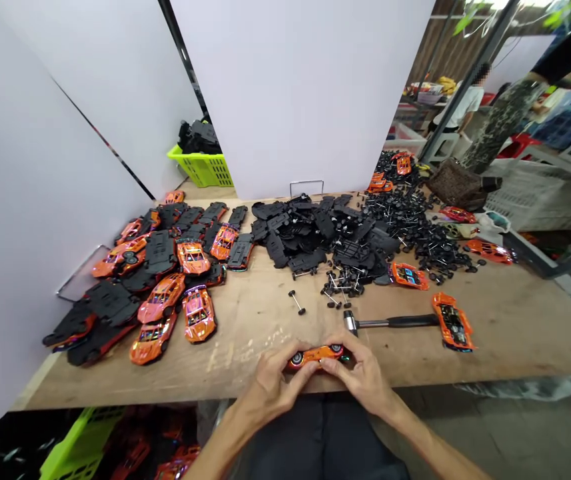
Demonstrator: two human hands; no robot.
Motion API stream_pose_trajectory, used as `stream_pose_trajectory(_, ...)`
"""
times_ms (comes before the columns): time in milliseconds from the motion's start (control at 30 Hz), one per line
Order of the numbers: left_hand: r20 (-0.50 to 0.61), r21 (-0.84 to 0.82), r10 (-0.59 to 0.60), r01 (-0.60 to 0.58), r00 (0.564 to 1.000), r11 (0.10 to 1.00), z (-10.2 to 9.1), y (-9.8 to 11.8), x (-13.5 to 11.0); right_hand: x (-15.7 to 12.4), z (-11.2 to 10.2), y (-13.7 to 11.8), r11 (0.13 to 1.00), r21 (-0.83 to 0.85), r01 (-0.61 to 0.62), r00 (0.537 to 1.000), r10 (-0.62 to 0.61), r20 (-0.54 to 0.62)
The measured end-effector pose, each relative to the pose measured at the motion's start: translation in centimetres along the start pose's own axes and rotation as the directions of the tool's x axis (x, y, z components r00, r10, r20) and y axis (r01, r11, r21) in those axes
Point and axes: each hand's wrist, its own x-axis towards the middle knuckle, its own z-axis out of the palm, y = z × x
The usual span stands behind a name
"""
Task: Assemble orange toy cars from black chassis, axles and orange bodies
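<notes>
Here: a person's bare hands are held together just over the near edge of a wooden desk (525, 340), with dark trousers (320, 440) below them.

Left hand (275, 380): closed around the left end of the toy car, fingers curled over it.

Right hand (360, 377): closed around the right end of the toy car, its fingers nearly meeting those of the left hand.

Toy car (318, 357): orange, lying crosswise between the hands and gripped by both, with two dark wheels with silver hubs showing.

Just ahead: a small hammer (390, 323) with a steel head and black grip lies ahead of the right hand, its grip end by an orange car body (452, 323). A loose axle with two wheels (296, 301) lies ahead of the left hand.

Farther along the desk: a heap of black chassis plates (300, 233) sits at the back, a heap of wheels and axles (405, 223) to its right, and orange car bodies mixed with more plates (162, 300) to the left.

Around: white partitions (300, 87) stand behind the desk, with a green basket (200, 170) at the back. A second green basket (82, 447) sits below the desk. A co-worker (460, 110) in a white shirt is off to the far right.
</notes>
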Motion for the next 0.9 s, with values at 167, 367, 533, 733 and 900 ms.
stream_pose_trajectory(167, 0.043, 0.529, 0.113, -0.118, 0.993, 0.840, 1.5, 1.0, 1.5, 0.1, 0.0, 0.8, 0.998, 0.045, -0.051, 0.998, 0.053, -0.033)
stream_pose_trajectory(367, -0.064, 0.584, 0.171, -0.102, 0.983, 0.805, 3.4, 0.1, 1.4, -0.6, 1.2, 1.7, 0.999, 0.011, -0.052, 0.959, 0.053, -0.277)
stream_pose_trajectory(533, -0.192, 0.236, 0.061, -0.014, 0.979, 0.972, 2.2, 0.8, 1.3, -0.7, 0.9, 0.9, 0.998, 0.054, -0.018, 0.961, 0.033, -0.274)
stream_pose_trajectory(733, -0.303, -0.703, -0.413, 0.091, 0.859, 0.705, 3.9, 2.5, 2.0, -0.6, 1.8, 0.0, 0.971, 0.232, 0.060, 0.957, 0.010, -0.290)
stream_pose_trajectory(900, -0.320, -0.720, -0.435, 0.083, 0.842, 0.689, 4.3, 1.9, 1.3, -0.5, 0.6, 0.1, 0.974, -0.136, 0.183, 0.950, -0.210, -0.232)
